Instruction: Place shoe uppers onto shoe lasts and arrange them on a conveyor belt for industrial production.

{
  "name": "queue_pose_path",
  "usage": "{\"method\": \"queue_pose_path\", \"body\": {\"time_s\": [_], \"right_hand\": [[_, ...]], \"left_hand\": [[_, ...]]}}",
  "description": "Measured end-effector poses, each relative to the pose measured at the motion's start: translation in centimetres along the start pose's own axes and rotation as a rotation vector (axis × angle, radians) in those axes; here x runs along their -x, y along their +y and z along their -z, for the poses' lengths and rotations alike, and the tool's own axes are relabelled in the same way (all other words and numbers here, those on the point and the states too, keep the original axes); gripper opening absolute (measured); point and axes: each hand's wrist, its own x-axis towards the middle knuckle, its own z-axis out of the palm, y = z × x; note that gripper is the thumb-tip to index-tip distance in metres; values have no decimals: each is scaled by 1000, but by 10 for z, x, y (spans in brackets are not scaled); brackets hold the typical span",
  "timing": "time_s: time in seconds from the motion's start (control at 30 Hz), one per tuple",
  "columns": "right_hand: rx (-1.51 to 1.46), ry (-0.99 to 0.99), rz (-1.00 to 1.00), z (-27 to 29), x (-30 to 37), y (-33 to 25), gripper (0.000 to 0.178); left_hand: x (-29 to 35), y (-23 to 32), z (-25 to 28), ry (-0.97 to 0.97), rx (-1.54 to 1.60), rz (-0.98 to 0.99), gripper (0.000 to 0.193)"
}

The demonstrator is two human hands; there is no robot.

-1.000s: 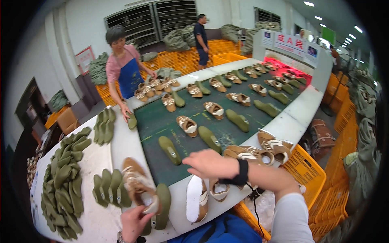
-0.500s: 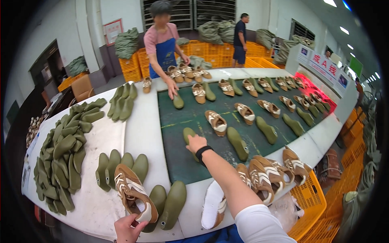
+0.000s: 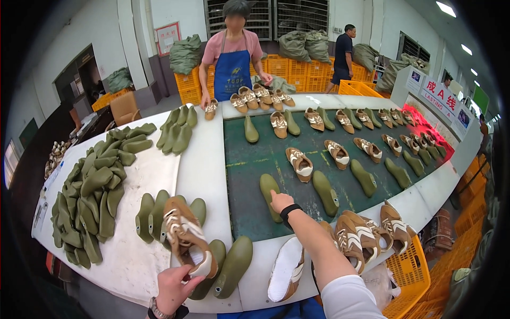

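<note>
My left hand [image 3: 174, 290] pinches the heel of a brown-and-white sneaker [image 3: 184, 231], tilted with its toe up and away. This sneaker hangs in front of several green shoe lasts [image 3: 143, 218] standing on the white table. Two larger-looking lasts [image 3: 235, 266] lie close beside it. Out on the dark green belt, my right hand [image 3: 281, 202] has its fingers closed at the right edge of a green last [image 3: 270, 192]; some fingers are hidden. A sneaker on its side, white sole showing [image 3: 285, 268], lies by my right forearm.
A heap of lasts [image 3: 87, 196] covers the left of the table. Rows of sneakers [image 3: 299, 164] and lasts [image 3: 325, 194] lie on the belt [image 3: 247, 212]. More sneakers [image 3: 355, 236] line the near edge above an orange crate [image 3: 409, 274]. A co-worker [image 3: 231, 66] stands across the table.
The view has swung slightly left. My right hand has shifted from the last's middle toward its right edge. The co-worker's hand has left a last on the belt and now touches a sneaker.
</note>
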Motion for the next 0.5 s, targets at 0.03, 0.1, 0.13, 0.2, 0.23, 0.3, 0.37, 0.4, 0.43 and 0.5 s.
{"method": "queue_pose_path", "body": {"time_s": [0.03,0.1,0.13,0.2,0.23,0.3,0.37,0.4,0.43,0.5], "right_hand": [[0,-21,30,10,7,0,56],[-21,-40,78,45,38,-6,59],[-58,-67,102,74,64,-3,56],[-205,76,313,87,108,19,49],[-343,55,377,103,141,17,44],[-520,55,496,127,213,30,37],[-654,-70,408,141,283,44,38],[-612,-79,408,140,306,55,37],[-718,19,444,141,326,58,35],[-783,-49,118,131,366,67,32]], "left_hand": [[-10,2,-3,-8,-4,-66,29],[-36,1,-12,-13,-34,-150,28],[-54,1,-20,-27,-47,-241,28],[-95,4,-39,-78,-85,-306,27],[-115,-2,-51,-113,-123,-298,27],[-165,-16,-94,-174,-174,-282,27],[-208,-35,-141,-200,-237,-238,25],[-224,-46,-161,-206,-279,-212,25],[-239,-57,-183,-217,-310,-174,24],[-273,-66,-240,-229,-318,-171,24]]}}
